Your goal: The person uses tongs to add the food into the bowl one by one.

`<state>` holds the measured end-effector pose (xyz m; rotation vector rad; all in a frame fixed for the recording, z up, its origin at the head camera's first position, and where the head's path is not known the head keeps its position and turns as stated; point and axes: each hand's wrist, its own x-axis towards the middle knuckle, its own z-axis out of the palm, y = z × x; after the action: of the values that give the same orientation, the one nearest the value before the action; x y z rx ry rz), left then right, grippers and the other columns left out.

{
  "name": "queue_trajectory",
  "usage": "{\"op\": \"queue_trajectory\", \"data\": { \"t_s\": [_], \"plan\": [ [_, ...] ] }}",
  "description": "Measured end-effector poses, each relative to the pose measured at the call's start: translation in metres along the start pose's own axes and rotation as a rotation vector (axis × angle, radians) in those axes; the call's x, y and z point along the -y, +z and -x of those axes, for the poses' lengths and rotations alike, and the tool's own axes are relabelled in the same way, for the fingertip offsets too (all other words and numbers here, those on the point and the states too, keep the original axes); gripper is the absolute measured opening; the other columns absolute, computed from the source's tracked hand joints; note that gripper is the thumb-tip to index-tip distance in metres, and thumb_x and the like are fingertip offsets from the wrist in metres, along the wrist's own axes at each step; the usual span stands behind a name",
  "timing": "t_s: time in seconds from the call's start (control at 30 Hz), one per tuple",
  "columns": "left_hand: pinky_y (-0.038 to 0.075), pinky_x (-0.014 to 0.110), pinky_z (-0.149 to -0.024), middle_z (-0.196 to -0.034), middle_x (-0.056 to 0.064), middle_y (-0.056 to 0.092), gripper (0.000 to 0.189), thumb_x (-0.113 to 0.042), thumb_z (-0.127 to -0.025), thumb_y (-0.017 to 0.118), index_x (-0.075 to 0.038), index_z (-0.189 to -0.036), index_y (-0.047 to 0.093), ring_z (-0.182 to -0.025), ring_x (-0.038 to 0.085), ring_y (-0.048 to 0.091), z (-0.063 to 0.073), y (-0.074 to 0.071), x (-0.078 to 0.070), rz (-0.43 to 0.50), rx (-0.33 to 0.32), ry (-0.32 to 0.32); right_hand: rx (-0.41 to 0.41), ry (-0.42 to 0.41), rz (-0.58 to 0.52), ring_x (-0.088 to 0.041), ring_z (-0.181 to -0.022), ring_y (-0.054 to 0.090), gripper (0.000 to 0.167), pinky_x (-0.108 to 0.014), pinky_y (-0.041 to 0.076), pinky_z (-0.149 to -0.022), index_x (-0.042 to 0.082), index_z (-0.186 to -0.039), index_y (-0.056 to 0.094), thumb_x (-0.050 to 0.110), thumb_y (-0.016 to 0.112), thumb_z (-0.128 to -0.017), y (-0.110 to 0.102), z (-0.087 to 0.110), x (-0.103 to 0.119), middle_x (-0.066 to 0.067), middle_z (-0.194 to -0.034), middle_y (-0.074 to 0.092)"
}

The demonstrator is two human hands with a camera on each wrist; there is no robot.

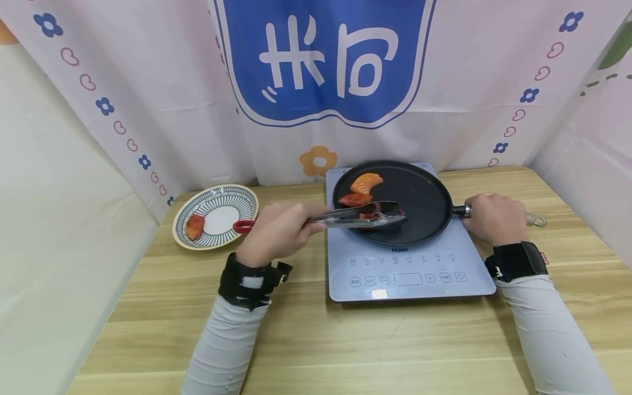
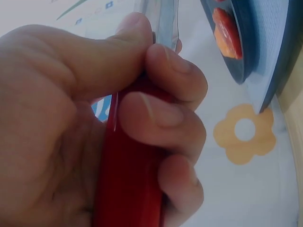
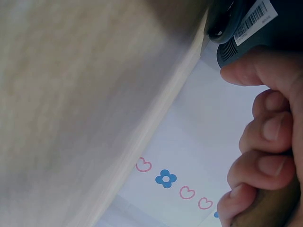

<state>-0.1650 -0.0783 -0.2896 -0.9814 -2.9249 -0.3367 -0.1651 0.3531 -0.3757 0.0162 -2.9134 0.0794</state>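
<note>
My left hand point(image 1: 281, 227) grips metal tongs point(image 1: 345, 223) by their red handle point(image 2: 130, 175), fingers curled round it in the left wrist view. The tong tips are in a flat black pan point(image 1: 422, 211), over a reddish food piece point(image 1: 366, 216) that they partly hide; whether they pinch it I cannot tell. Behind it in the pan lie another glossy red piece point(image 1: 354, 199) and an orange slice with pale stripes, like salmon point(image 1: 366, 182). My right hand point(image 1: 496, 218) holds the pan's handle point(image 1: 535, 220), whose end sticks out past the fist.
Under the pan is a pale induction cooker point(image 1: 410, 280) with touch buttons along its front. A striped plate point(image 1: 222, 216) to the left bears one reddish-brown piece point(image 1: 195, 226). The wooden table point(image 1: 306, 334) ends at a printed curtain point(image 1: 276, 148) behind.
</note>
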Motion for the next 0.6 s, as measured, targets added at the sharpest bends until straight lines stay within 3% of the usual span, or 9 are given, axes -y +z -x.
{"op": "queue_trajectory", "data": {
  "t_s": [0.3,0.6],
  "plan": [
    [0.040,0.030,-0.056,-0.110,-0.004,0.078,0.036,-0.039,-0.104,0.067,-0.029,-0.138,0.071,-0.075,0.015,0.061,0.001,0.002,-0.014,-0.044,0.049,0.010,0.002,0.002,-0.006,-0.030,-0.055,0.049,0.015,-0.044,0.034,-0.047,0.011,-0.074,0.066,0.019,0.075,-0.083,0.000,0.000,0.000,-0.007,-0.059,0.052],
    [0.032,0.029,-0.051,-0.095,-0.003,0.076,0.037,-0.040,-0.104,0.067,-0.028,-0.139,0.071,-0.059,0.016,0.050,0.001,0.004,-0.024,-0.106,0.062,0.013,0.002,0.002,-0.004,-0.030,-0.056,0.049,0.015,-0.044,0.034,-0.047,0.011,-0.074,0.066,0.019,0.075,-0.083,0.001,0.000,0.000,-0.007,-0.060,0.053]
  ]
}}
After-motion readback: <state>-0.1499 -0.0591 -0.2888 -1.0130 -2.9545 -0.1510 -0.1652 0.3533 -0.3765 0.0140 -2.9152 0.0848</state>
